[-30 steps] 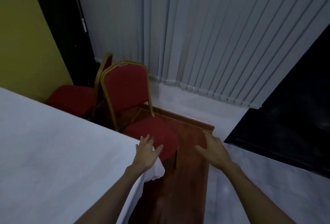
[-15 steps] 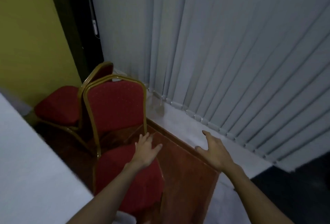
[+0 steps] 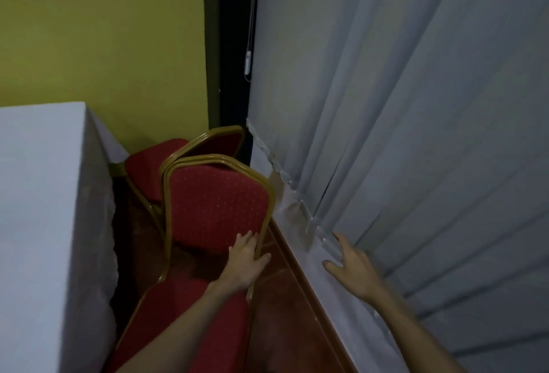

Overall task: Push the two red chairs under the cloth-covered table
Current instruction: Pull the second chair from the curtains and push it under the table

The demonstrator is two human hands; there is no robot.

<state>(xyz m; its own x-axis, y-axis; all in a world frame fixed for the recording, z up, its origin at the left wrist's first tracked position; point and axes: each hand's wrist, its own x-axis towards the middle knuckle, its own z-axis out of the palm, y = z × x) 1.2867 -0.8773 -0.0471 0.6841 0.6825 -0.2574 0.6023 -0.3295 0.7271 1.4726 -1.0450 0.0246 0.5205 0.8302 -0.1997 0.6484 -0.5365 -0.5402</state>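
Left fingers [image 3: 245,239] at near red chair [image 3: 217,203] backrest frame.

- I'm getting a dim, soft picture throughout.
- Shadow is pooling beside the tablecloth [image 3: 38,209] at 8 o'clock.
- Blinds [image 3: 416,135] are bowing at 3 o'clock.

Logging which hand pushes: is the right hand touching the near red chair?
Apart. Head view shows the right hand by the blinds, with wooden floor visible between it and the near red chair.
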